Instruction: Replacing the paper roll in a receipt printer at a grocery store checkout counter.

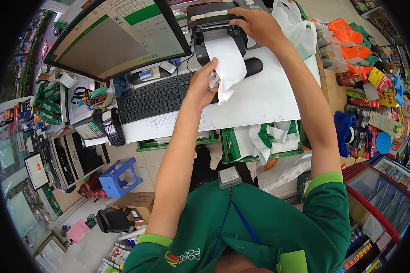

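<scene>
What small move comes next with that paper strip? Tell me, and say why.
Probably tear it off: the left hand pinches the lower end of the white paper strip, which hangs from the black receipt printer, while the right hand presses on the printer's top, bracing it.

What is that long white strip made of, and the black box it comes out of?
The white strip looks like thin matte paper: it curls and crumples where the left hand grips it. The black printer under the right hand seems to be hard plastic, smooth with a slight shine.
</scene>
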`<state>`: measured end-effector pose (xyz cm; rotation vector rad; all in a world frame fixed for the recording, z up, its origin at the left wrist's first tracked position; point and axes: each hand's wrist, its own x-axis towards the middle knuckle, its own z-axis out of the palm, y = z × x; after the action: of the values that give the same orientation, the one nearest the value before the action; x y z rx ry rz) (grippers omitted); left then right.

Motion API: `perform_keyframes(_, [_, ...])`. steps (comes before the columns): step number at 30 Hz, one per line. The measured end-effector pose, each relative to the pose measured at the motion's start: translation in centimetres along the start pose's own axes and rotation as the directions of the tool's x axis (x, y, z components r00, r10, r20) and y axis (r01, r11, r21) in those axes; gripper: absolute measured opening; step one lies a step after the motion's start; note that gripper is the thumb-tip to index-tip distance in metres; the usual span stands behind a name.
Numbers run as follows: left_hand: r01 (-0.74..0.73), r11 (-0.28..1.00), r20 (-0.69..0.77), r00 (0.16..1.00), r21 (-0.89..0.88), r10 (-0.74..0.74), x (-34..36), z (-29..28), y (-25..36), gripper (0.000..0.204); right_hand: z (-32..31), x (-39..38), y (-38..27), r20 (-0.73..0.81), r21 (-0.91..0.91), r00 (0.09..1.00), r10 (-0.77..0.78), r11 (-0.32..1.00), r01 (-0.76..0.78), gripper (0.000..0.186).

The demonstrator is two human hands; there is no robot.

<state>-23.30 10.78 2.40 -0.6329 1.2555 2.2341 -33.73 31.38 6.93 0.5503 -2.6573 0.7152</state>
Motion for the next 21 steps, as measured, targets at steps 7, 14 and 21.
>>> perform_keyframes(7, [-0.01,0.979,0.16,0.987,0.204,-0.023,-1.5,-1.5,0.5,0.038,0.0,-0.9,-0.7,0.108,-0.102,0.994,-0.028,0.994,0.039,0.027])
perform_keyframes(14, [-0.021,0.853,0.059,0.998,0.522,-0.011,-2.4,-1.9,0.5,0.033,0.6,1.1,-2.6,0.204,0.034,0.978,0.043,0.998,-0.051,0.04])
perform_keyframes(21, [0.01,0.834,0.075,0.995,0.552,-0.062,-2.7,-2.9,-1.4,0.032,3.1,2.4,-4.4,0.493,-0.369,0.803,0.334,0.917,-0.155,0.058])
